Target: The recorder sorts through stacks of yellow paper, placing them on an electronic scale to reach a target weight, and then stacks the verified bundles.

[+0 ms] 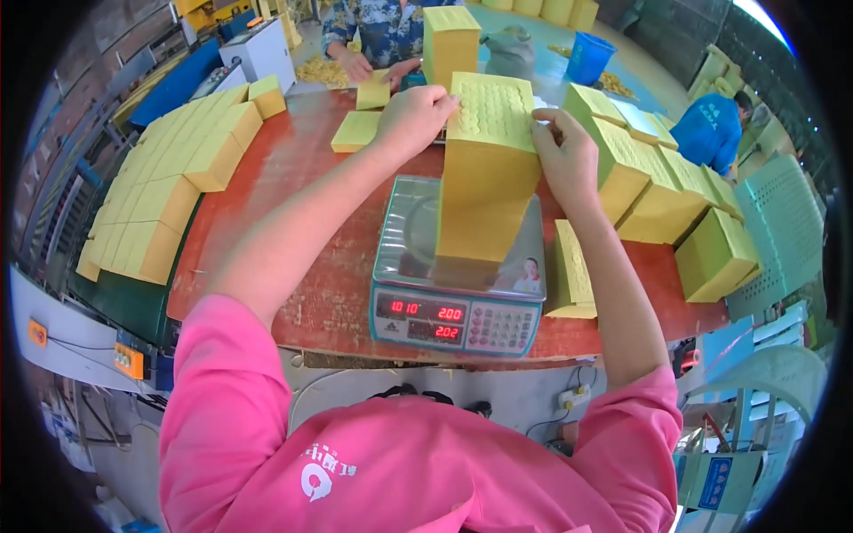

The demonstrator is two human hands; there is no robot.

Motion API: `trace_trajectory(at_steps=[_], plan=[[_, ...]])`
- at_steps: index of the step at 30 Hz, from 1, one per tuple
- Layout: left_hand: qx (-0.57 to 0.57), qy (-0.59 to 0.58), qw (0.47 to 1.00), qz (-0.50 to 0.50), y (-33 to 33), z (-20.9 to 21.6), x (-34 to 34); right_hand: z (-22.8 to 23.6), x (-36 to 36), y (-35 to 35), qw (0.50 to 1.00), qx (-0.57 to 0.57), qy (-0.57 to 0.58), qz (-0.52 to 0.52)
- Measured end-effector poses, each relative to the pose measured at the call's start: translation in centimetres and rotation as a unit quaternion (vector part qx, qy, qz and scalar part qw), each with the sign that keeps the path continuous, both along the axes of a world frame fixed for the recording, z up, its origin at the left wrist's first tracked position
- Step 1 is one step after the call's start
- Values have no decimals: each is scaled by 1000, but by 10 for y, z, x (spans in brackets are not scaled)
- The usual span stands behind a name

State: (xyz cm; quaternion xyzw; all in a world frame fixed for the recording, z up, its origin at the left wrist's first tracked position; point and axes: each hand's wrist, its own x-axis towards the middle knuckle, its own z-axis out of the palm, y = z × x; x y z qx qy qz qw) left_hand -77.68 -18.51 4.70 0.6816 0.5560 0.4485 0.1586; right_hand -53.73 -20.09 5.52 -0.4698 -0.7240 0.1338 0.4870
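Observation:
A tall stack of yellow paper (487, 200) with an embossed top sheet stands on the tray of a digital scale (404, 233) in front of me. My left hand (414, 123) grips the stack's upper left edge, fingers closed against it. On the opposite side, my right hand (567, 153) has its fingers curled and pinched at the upper right edge. The scale's keypad (499, 329) and lit red display (421, 311) face me. A shorter yellow paper stack (573, 271) sits beside the scale, near my right forearm.
Rows of yellow paper blocks (160, 191) line the left side; more stacks (657, 200) stand on the red table (284, 222) at right. Across it, a person in camouflage sleeves (378, 31) handles paper near another tall stack (450, 49). Someone in blue (711, 129) bends at far right.

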Motion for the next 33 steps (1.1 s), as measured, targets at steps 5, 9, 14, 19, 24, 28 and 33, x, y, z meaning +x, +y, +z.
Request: trace_trajectory(at_steps=[5, 9, 14, 19, 24, 28, 33], plan=[[52, -221, 974, -14, -27, -24, -2, -7, 16, -14, 978, -35, 196, 55], [-58, -374, 926, 10, -108, -62, -35, -31, 35, -83, 950, -76, 293, 77], [-160, -403, 877, 207, -189, -153, -86, -104, 54, -149, 919, -184, 344, 52], [-217, -452, 816, 287, -249, -222, -104, -135, 56, -167, 887, -235, 394, 53], [-236, -458, 804, 296, -265, -243, -102, -150, 53, -170, 864, -254, 429, 65], [-242, -482, 792, 287, -269, -240, -98, -149, 48, -173, 866, -252, 426, 66], [-259, -481, 788, 286, -262, -252, -113, -154, 44, -164, 865, -262, 421, 74]])
